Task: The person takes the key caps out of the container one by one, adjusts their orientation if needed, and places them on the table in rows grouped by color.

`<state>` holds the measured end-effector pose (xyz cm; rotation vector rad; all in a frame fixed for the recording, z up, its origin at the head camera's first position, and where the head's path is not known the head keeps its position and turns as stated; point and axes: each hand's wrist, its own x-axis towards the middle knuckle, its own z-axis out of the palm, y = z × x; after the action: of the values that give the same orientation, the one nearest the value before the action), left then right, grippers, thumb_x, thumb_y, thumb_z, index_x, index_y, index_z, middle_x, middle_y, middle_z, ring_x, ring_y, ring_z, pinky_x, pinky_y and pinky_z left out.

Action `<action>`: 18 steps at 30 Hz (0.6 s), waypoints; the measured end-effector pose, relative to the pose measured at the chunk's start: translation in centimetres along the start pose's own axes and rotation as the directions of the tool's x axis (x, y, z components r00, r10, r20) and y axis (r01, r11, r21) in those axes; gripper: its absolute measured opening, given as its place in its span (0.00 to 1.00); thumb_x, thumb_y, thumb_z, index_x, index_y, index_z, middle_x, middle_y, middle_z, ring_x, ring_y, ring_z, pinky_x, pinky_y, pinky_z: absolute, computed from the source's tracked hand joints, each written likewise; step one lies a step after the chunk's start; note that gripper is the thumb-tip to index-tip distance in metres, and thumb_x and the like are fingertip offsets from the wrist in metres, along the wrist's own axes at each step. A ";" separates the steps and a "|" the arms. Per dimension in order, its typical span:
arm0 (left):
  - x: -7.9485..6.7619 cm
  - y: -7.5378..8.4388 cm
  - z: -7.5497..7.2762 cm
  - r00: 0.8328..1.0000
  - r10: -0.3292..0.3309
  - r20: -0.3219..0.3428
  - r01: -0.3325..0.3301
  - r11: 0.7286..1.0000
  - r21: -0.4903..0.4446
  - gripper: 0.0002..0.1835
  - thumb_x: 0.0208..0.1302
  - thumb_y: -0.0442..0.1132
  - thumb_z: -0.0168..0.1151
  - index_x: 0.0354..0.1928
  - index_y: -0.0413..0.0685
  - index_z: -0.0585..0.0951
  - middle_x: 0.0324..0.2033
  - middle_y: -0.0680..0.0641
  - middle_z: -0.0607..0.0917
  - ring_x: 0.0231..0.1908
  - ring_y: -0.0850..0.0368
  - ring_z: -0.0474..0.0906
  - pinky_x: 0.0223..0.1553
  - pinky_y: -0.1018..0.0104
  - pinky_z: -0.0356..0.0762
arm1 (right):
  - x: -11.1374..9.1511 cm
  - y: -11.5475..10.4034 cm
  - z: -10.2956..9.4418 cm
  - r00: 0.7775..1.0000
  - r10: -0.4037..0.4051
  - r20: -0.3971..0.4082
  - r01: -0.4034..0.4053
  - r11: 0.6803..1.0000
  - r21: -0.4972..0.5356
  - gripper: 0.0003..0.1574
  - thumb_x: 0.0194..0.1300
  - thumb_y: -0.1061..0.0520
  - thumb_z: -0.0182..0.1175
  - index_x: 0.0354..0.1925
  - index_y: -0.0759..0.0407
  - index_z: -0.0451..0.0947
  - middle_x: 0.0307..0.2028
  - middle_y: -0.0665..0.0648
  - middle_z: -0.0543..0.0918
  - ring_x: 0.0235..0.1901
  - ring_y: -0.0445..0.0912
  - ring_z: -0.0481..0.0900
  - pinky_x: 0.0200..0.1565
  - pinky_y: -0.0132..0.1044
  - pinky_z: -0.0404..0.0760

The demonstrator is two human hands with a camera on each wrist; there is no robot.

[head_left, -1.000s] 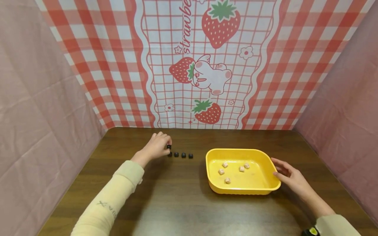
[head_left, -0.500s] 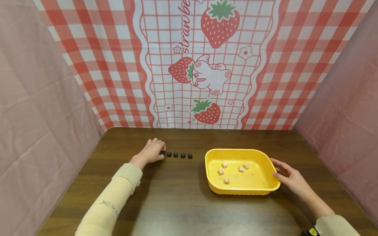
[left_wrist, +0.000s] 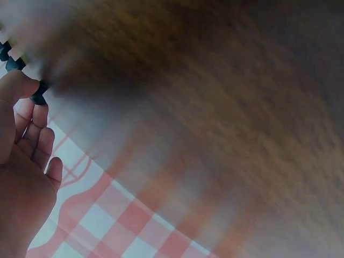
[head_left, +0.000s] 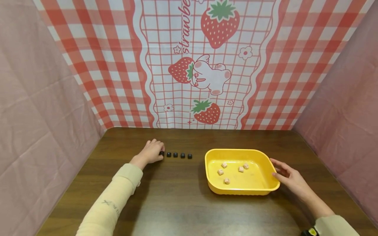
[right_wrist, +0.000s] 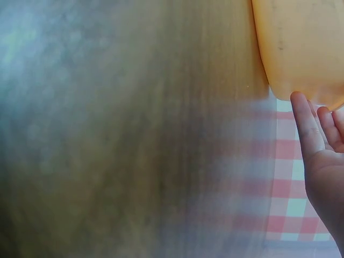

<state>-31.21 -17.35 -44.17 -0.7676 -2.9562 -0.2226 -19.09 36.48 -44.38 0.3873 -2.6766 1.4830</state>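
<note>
My left hand is at the left end of a row of small black blocks on the table. Its thumb and fingertips pinch the leftmost black block, right in line with the others. From the left wrist, that block shows dark between thumb and forefinger, while the other fingers curl loosely below. My right hand touches the right end of a yellow tray, thumb straight against its outer wall, as the right wrist view also shows. Several small pale pink cubes lie scattered inside the tray.
The dark wooden table meets a red-and-white checked strawberry cloth at the back. Pink cloth walls stand on both sides. The tray sits right of the black row, a gap of bare wood between them.
My left hand has brought the black block left and down from above the row to its left end, where it now sits in line. The right hand and tray have stayed put.
</note>
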 end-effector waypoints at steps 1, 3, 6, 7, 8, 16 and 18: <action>0.0 0.0 0.0 1.000 0.000 0.001 0.000 1.000 -0.001 0.11 0.50 0.39 0.67 0.34 0.49 0.76 0.33 0.50 0.77 0.39 0.51 0.67 0.43 0.54 0.61 | 0.0 0.0 0.0 1.000 -0.001 -0.001 0.001 1.000 -0.002 0.35 0.66 0.60 0.56 0.67 0.68 0.59 0.51 0.30 0.71 0.45 0.23 0.73 0.37 0.27 0.79; 0.0 -0.1 -0.2 1.000 0.001 0.001 -0.001 1.000 -0.002 0.11 0.50 0.40 0.67 0.35 0.50 0.76 0.34 0.51 0.77 0.39 0.51 0.67 0.43 0.54 0.61 | 0.0 0.0 0.0 1.000 0.000 -0.001 0.000 1.000 -0.004 0.35 0.66 0.59 0.56 0.67 0.68 0.59 0.51 0.31 0.71 0.46 0.24 0.73 0.37 0.27 0.79; -0.1 -0.2 -0.6 1.000 0.003 -0.008 -0.003 1.000 -0.007 0.12 0.50 0.40 0.68 0.36 0.49 0.76 0.33 0.51 0.77 0.39 0.51 0.67 0.43 0.54 0.61 | 0.0 0.0 0.0 1.000 0.002 0.006 -0.002 1.000 -0.002 0.35 0.66 0.59 0.56 0.67 0.68 0.59 0.52 0.31 0.71 0.46 0.23 0.73 0.38 0.27 0.79; -0.1 -0.1 -0.8 1.000 0.007 -0.016 -0.008 1.000 -0.008 0.13 0.49 0.40 0.69 0.36 0.49 0.76 0.33 0.51 0.77 0.39 0.51 0.67 0.43 0.54 0.61 | 0.0 0.0 0.0 1.000 0.003 0.005 -0.003 1.000 -0.002 0.35 0.66 0.59 0.56 0.67 0.68 0.59 0.52 0.31 0.71 0.46 0.23 0.73 0.38 0.27 0.79; 0.0 -0.1 -1.0 1.000 0.011 -0.024 -0.011 1.000 -0.011 0.13 0.49 0.40 0.69 0.36 0.49 0.76 0.33 0.51 0.77 0.39 0.51 0.68 0.43 0.55 0.61 | 0.0 0.0 0.0 1.000 0.003 0.005 -0.003 1.000 -0.001 0.35 0.66 0.59 0.56 0.67 0.69 0.59 0.51 0.31 0.71 0.46 0.23 0.73 0.38 0.27 0.79; 0.7 1.4 -3.4 0.995 0.044 -0.091 -0.046 0.999 -0.020 0.15 0.48 0.38 0.67 0.39 0.46 0.76 0.36 0.49 0.77 0.41 0.51 0.68 0.45 0.55 0.62 | 0.0 -0.1 0.0 1.000 0.002 0.002 -0.002 1.000 -0.007 0.35 0.66 0.59 0.57 0.67 0.69 0.59 0.50 0.28 0.71 0.45 0.24 0.74 0.38 0.27 0.78; 0.9 2.0 -3.9 0.994 0.055 -0.095 -0.058 0.998 -0.027 0.16 0.48 0.38 0.66 0.40 0.45 0.77 0.36 0.48 0.78 0.40 0.51 0.68 0.44 0.55 0.62 | 0.0 -0.1 0.0 1.000 0.006 0.002 -0.006 1.000 -0.005 0.35 0.66 0.59 0.57 0.67 0.69 0.59 0.50 0.28 0.71 0.45 0.24 0.74 0.37 0.27 0.79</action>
<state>-30.84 -15.81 -39.97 -0.8196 -2.8451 -0.2913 -19.02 36.41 -44.27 0.3814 -2.6846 1.4776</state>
